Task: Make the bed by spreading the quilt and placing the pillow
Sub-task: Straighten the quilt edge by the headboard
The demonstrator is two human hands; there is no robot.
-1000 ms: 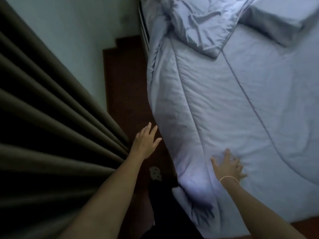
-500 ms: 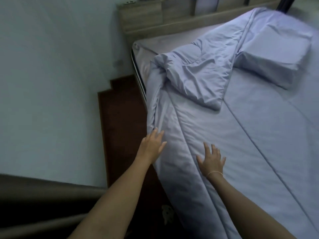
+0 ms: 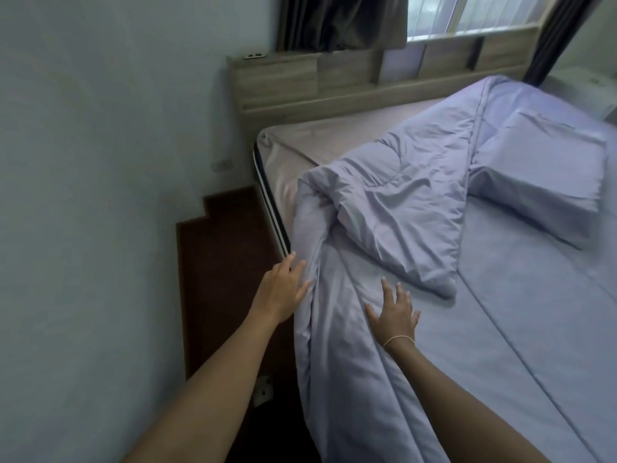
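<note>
A lilac quilt covers most of the bed, its upper left corner folded back on itself in a rumpled flap. A matching pillow lies on the quilt at the right. My left hand touches the quilt's hanging side edge with straight fingers. My right hand lies flat on top of the quilt, fingers spread, just below the folded flap. Bare mattress sheet shows near the head of the bed.
A wooden headboard with shelf niches stands at the far end, under a curtained window. A pale wall runs along the left, leaving a narrow strip of dark floor beside the bed.
Both hands have slid along the quilt toward the head of the bed. The view has lifted from the curtain and floor to the headboard and window.
</note>
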